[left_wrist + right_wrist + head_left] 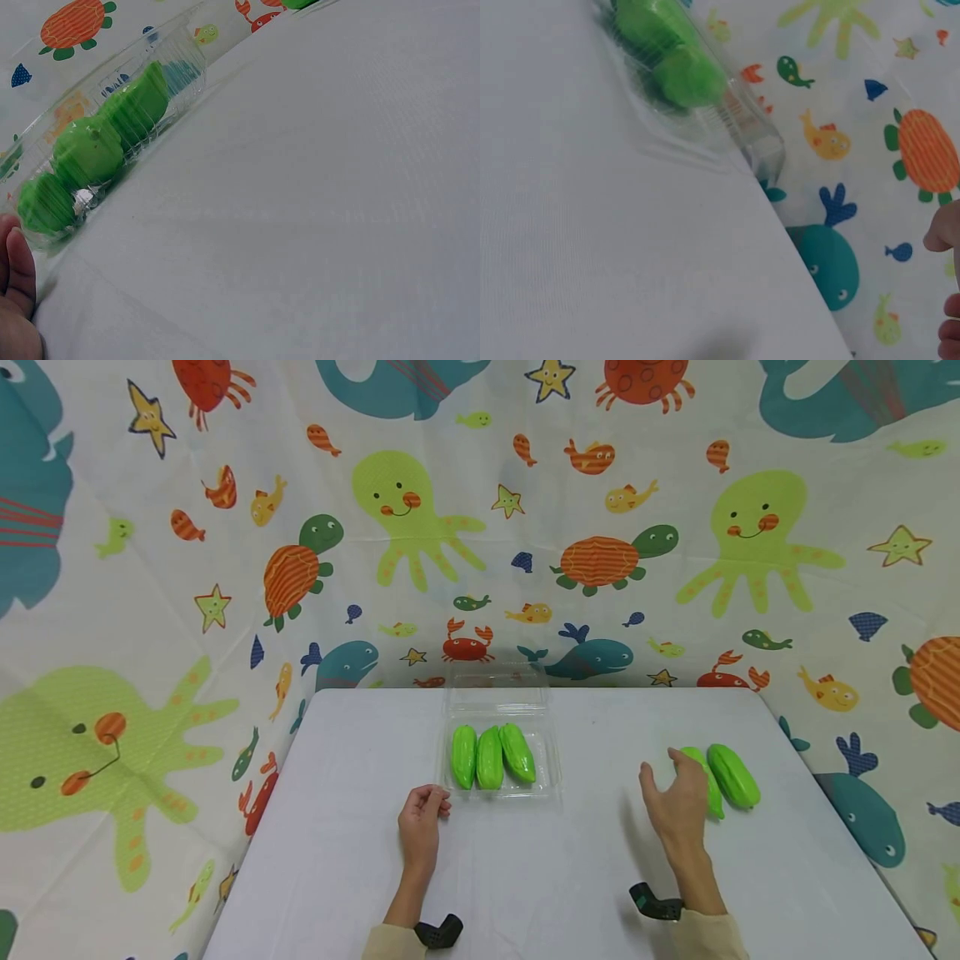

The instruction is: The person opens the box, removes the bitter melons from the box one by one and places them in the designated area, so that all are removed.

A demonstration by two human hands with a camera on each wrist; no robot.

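Note:
Three bright green, ridged, gourd-like vegetables point(490, 758) lie side by side in a clear plastic box point(551, 777) with its lid raised at the back. My left hand point(422, 831) rests by the box's front left corner, fingers loosely bent; in the left wrist view its fingertips point(21, 259) come right up to the box wall. On the right, my right hand point(678, 802) holds nothing, thumb and fingers spread apart. It overlaps the nearer of two more green vegetables point(714, 793), partly hiding it; the other vegetable point(733, 775) lies just beyond.
A white table point(360, 743) carries everything. Behind and beside it hangs a cloth point(450, 435) printed with sea animals. Dark wrist straps with small devices point(441, 933) sit on both wrists. The box's transparent lid point(497, 685) stands near the table's back edge.

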